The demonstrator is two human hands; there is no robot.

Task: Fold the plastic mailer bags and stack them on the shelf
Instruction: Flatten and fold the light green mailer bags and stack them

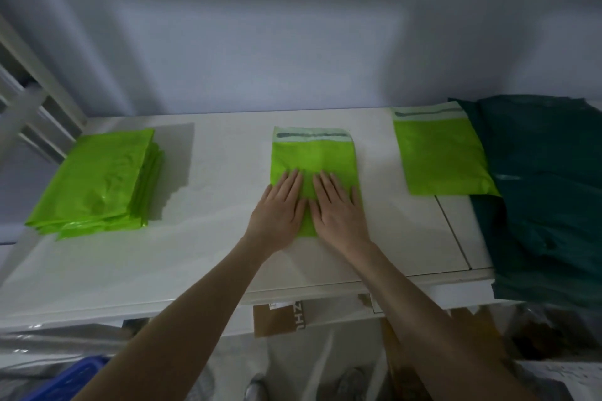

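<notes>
step: fold prep – left hand (pixel 277 212) and right hand (pixel 337 208) lay flat, fingers spread, gripping nothing | mailer bag (pixel 314 156) mid-shelf (pixel 211 153), unfolded | next: likely fold, move to folded stack (pixel 97 179)

Bright lime green on the middle mailer bag (pixel 314 159), with a paler mint flap at its 12 o'clock edge crossed by a dark grey-green strip; same lime green, same pale flap and dark strip on the second mailer bag (pixel 436 156) at 3 o'clock; glossy lime green throughout the folded stack (pixel 97 179) at 9 o'clock; deep teal green on the dark plastic pile (pixel 540 192) far toward 3 o'clock; plain off-white on the shelf top (pixel 211 238); pale bluish grey on the wall (pixel 293 26) at 12 o'clock; cardboard brown below at 6 o'clock (pixel 277 319); saturated blue on the crate (pixel 71 378) near 7 o'clock
</notes>
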